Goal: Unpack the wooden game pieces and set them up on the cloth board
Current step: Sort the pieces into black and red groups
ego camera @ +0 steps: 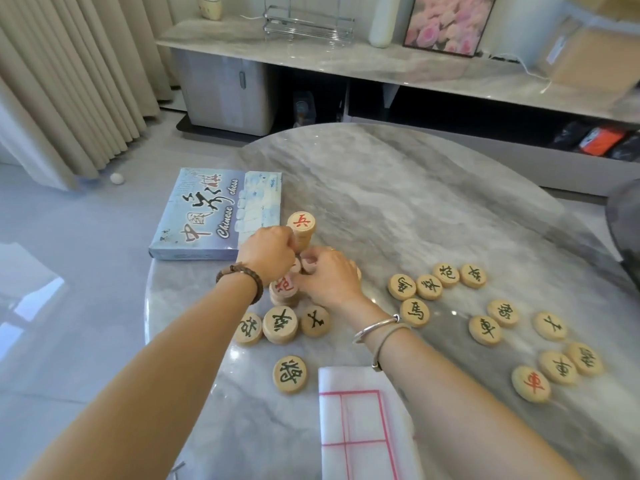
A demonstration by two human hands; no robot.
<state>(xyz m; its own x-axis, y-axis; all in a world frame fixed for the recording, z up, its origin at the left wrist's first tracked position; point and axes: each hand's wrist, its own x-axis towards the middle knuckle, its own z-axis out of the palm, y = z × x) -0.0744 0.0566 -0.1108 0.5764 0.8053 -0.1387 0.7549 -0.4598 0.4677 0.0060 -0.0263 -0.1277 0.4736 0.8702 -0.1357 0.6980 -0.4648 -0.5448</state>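
Observation:
Round wooden game pieces with red or black characters lie on the marble table [398,202]. A tall stack topped by a red-marked piece [301,222] stands beside the blue game box [207,216]. My left hand [266,252] is closed around that stack's side. My right hand [329,271] is closed on pieces just right of it, over a lower stack with a red-marked top piece [283,285]. Three black-marked pieces [280,323] lie below my hands, and another [290,374] sits nearer. Several more [488,329] are scattered to the right. The folded white cloth board [356,427] with red lines lies at the near edge.
A dark chair back [627,223] shows at the right edge. Behind the table stands a marble shelf unit [346,60] with a picture, a bottle and a clear rack. Curtains [69,81] hang at the left, and a small white ball [117,178] lies on the floor.

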